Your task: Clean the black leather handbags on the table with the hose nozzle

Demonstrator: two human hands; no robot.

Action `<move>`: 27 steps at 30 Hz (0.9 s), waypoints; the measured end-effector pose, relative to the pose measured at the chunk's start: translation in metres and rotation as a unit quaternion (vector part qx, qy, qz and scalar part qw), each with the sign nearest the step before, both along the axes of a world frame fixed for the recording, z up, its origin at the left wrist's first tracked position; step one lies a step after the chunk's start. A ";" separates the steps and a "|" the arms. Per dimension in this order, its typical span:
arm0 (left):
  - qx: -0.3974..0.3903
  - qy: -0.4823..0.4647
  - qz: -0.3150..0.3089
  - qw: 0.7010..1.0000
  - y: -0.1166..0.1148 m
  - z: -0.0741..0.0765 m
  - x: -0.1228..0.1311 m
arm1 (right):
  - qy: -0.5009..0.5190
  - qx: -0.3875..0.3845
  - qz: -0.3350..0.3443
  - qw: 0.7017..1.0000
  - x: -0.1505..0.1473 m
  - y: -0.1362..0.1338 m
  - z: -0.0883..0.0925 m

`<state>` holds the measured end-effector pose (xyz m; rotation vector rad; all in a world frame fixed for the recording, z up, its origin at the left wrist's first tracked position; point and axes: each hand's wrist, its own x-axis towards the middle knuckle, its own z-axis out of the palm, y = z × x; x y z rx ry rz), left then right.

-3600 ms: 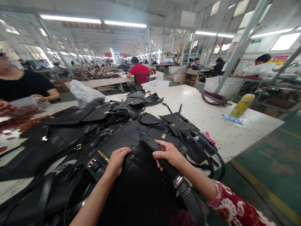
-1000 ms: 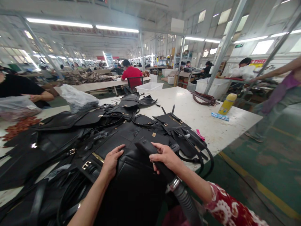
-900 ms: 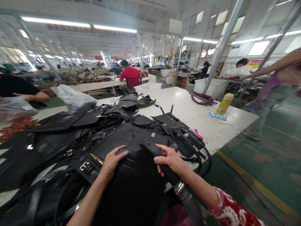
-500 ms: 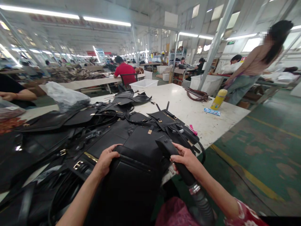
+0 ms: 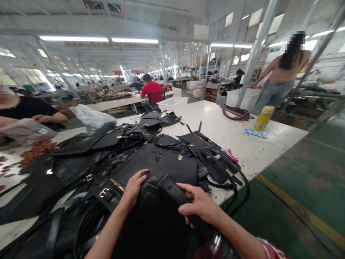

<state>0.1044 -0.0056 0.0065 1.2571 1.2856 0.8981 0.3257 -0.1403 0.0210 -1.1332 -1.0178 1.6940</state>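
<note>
My left hand [image 5: 135, 189] is closed on the upper left edge of a black leather bag [image 5: 153, 223], its thumb at the rim. The bag stands upright in front of me at the table edge. In my right hand [image 5: 202, 205], wrapped round its shaft, is a black vacuum nozzle [image 5: 174, 190] with a flat, slanted tip. That tip lies over the top of the bag; I cannot tell whether it touches. Below my right hand, a shiny metal clamp [image 5: 216, 241] sits on the nozzle's dark hose.
Black bags with gold buckles [image 5: 104, 193] cover the left of the white table [image 5: 280, 138]. A yellow bottle [image 5: 263, 118], blue packet [image 5: 255, 133] and brown straps [image 5: 235, 112] lie at right. A co-worker in black [image 5: 29, 111] sits at left near brown pieces [image 5: 36, 153].
The nozzle has moved left, from beside the bag to over its top. My view has shifted left and up. The standing person at right has turned away.
</note>
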 end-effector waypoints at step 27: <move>0.124 0.084 -0.099 0.984 -0.047 0.095 -0.003 | 0.009 0.036 -0.178 0.983 0.047 -0.012 0.002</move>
